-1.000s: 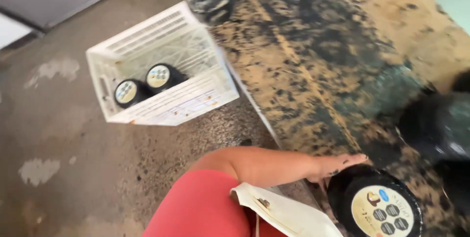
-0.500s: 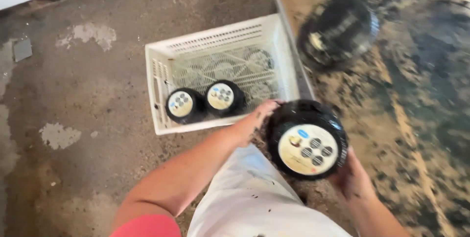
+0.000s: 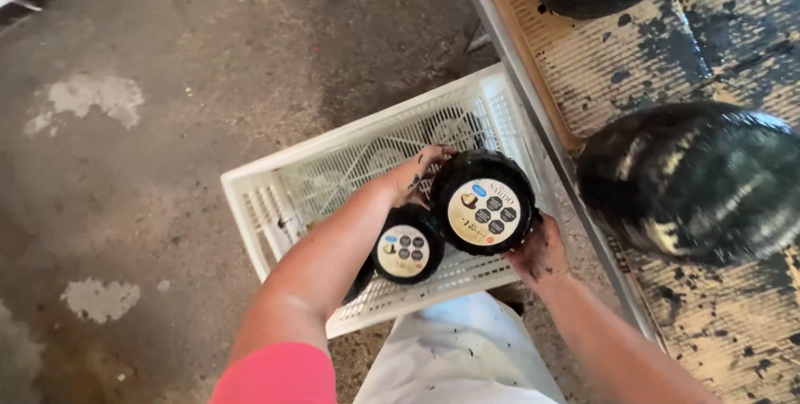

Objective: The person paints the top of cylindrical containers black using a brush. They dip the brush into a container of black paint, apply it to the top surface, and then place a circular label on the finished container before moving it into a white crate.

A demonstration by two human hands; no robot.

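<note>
At frame centre, the left hand [image 3: 414,180] and right hand [image 3: 540,252] press against opposite rims of the black round wheel [image 3: 485,202] above the white crate [image 3: 275,204]. Its label faces up toward the camera, with no long axis. The coating looks possibly slick; it could slip onto the wheel already standing in the crate [image 3: 404,245].

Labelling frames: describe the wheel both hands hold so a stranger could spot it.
Find the white slatted plastic crate on the concrete floor. Above it, the left hand and right hand hold a black round wheel with a cream label, bigger-looking and higher than the smaller-looking labelled black wheel in the crate.
</note>
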